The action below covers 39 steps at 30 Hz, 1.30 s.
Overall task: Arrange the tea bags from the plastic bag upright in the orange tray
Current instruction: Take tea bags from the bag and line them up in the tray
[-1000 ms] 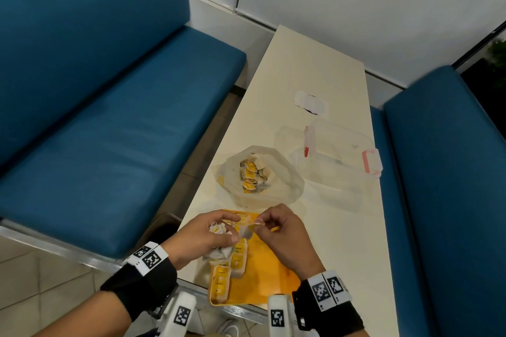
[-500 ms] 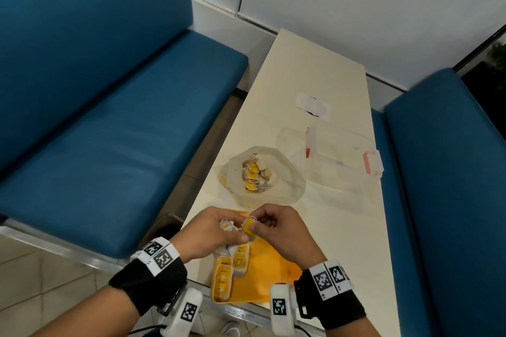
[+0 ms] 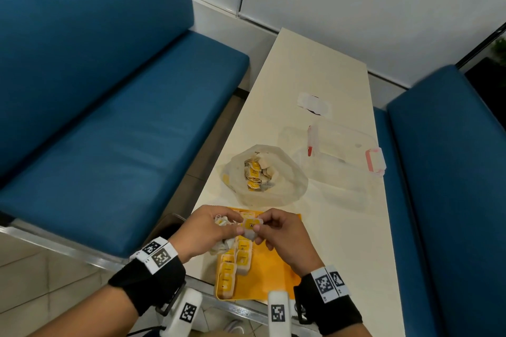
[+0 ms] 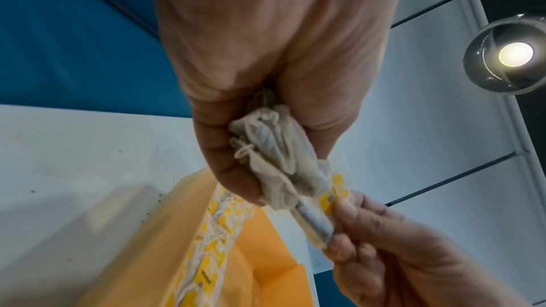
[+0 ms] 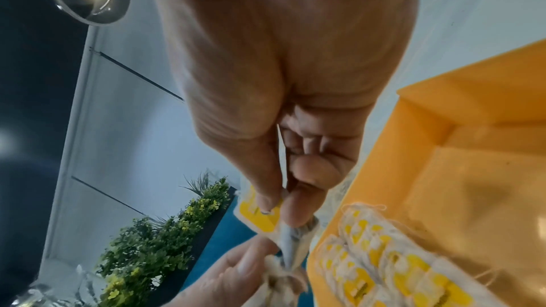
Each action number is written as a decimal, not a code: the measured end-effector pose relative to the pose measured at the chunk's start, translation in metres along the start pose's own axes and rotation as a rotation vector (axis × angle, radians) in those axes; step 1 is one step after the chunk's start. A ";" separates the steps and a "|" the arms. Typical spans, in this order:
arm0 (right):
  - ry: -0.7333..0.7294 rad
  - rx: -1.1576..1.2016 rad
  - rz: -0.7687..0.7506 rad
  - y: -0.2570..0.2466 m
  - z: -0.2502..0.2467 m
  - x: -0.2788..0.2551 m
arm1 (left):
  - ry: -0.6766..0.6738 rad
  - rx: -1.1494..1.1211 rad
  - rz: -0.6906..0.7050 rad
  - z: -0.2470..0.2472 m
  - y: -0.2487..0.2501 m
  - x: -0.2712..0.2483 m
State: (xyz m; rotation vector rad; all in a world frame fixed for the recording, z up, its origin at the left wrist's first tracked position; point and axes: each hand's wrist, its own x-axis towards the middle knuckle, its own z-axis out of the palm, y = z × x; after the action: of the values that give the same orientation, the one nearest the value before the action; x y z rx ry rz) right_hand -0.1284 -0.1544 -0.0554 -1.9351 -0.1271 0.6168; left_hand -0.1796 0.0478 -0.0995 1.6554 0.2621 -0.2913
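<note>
Both hands meet just above the orange tray at the table's near edge. My left hand grips a crumpled bunch of tea bags. My right hand pinches one tea bag with a yellow tag between thumb and forefinger, right beside the bunch; the same tea bag shows in the right wrist view. A row of tea bags stands along the tray's left side. Beyond the tray, the open plastic bag holds several more tea bags.
A clear lidded container with pink clasps lies right of the plastic bag, a white paper scrap further back. Blue benches flank the narrow cream table. A ceiling lamp shows overhead.
My hands have drawn closer together over the tray. The tea bag pinched in my right hand has come up against the bunch in my left, its yellow tag now facing up.
</note>
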 end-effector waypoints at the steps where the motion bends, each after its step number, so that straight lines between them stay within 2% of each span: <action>1: -0.006 -0.004 0.018 0.004 -0.002 -0.001 | 0.011 0.002 -0.009 -0.002 -0.002 0.000; 9: -0.139 0.015 0.347 0.060 0.005 -0.022 | -0.025 0.042 -0.070 -0.009 -0.019 -0.005; 14: -0.179 -0.024 0.429 0.076 0.016 -0.017 | -0.034 0.081 -0.078 -0.004 -0.024 -0.008; 19: -0.190 -0.089 0.441 0.084 0.029 -0.012 | -0.031 0.106 -0.073 -0.002 -0.025 -0.008; 27: -0.041 -0.230 0.379 0.085 0.044 -0.007 | -0.033 0.105 -0.084 -0.002 -0.025 -0.008; 39: 0.075 -0.290 0.357 0.085 0.049 -0.003 | -0.051 0.106 -0.091 -0.004 -0.021 -0.011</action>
State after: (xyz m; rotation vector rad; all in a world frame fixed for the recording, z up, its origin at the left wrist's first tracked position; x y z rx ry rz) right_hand -0.1703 -0.1525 -0.1443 -2.2824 0.1905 0.7927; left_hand -0.1965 0.0540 -0.1153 1.7408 0.2886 -0.4217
